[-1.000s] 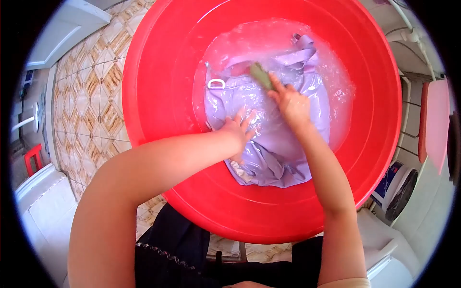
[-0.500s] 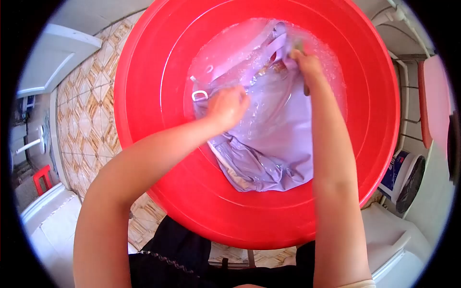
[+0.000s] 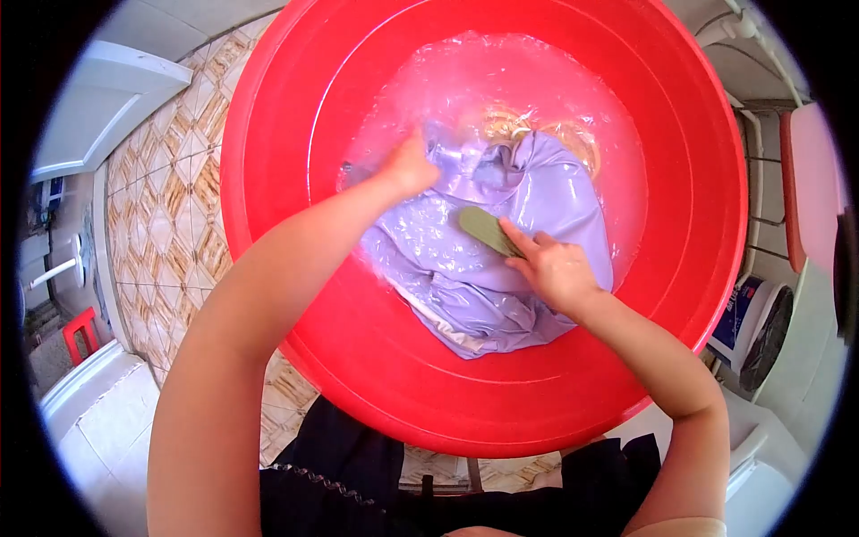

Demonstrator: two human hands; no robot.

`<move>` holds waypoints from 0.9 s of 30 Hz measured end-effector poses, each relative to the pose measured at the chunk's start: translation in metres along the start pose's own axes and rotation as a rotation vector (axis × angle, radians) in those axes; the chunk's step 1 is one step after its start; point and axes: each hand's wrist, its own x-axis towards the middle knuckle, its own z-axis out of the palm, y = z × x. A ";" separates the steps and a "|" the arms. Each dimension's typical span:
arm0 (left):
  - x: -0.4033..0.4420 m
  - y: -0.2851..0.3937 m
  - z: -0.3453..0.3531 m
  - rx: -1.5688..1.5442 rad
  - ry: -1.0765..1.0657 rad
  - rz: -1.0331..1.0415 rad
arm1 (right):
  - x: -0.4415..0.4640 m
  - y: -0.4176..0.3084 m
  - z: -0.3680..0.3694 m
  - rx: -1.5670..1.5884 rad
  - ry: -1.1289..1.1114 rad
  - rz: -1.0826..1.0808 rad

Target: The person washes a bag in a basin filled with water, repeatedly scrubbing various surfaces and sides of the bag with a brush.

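Observation:
A wet lavender cloth item (image 3: 555, 206) lies bunched in shallow water in a big red basin (image 3: 358, 358). At its upper left edge, my left hand (image 3: 412, 166) is closed on the cloth, its fingertips partly blurred. My right hand (image 3: 559, 268) grips a green oval scrubbing brush (image 3: 484, 227), pressed against the middle of the cloth with its bristles hidden underneath. Tan, rounded pieces (image 3: 577, 143) show in the water along the cloth's upper edge; I cannot make out what they are.
Patterned floor tiles (image 3: 161, 224) show left of the basin, near a white door (image 3: 107, 98). On the right stand a blue and white bucket (image 3: 747, 322) and a pink board (image 3: 810, 192). A red handle-shaped thing (image 3: 80, 336) is at far left.
My right hand has come down and toward me with the brush, from the top of the basin onto the cloth. The cloth's upper part has folded down. My left hand has shifted slightly up-left.

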 end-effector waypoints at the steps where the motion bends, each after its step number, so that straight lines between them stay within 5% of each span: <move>1: -0.002 0.008 0.001 0.011 -0.157 -0.023 | -0.007 0.011 0.016 0.184 0.151 -0.009; 3: -0.017 0.027 0.002 0.018 -0.315 -0.050 | -0.006 0.016 0.027 0.367 0.296 -0.020; 5: -0.047 0.042 0.008 0.298 -0.126 0.292 | 0.005 0.010 0.029 0.733 0.631 0.212; 6: -0.062 0.043 0.015 0.297 -0.131 0.288 | 0.008 0.005 0.028 0.735 0.627 0.216; 9: -0.101 0.040 0.033 0.479 -0.281 0.431 | 0.020 -0.016 0.005 0.078 0.313 0.129; 11: -0.119 0.032 0.040 0.991 -0.402 0.646 | 0.044 0.014 0.021 -0.059 0.290 0.129; 17: -0.108 0.024 0.048 0.796 -0.360 0.664 | 0.084 0.064 0.010 -0.043 0.435 0.350; 20: -0.109 0.018 0.048 0.756 -0.350 0.670 | 0.046 0.021 0.006 0.012 0.427 0.231; 22: -0.109 0.019 0.050 0.713 -0.314 0.701 | 0.024 -0.003 0.015 -0.041 0.163 0.092; 27: -0.113 0.038 0.034 0.813 -0.571 0.539 | 0.072 0.068 0.022 -0.119 0.271 0.211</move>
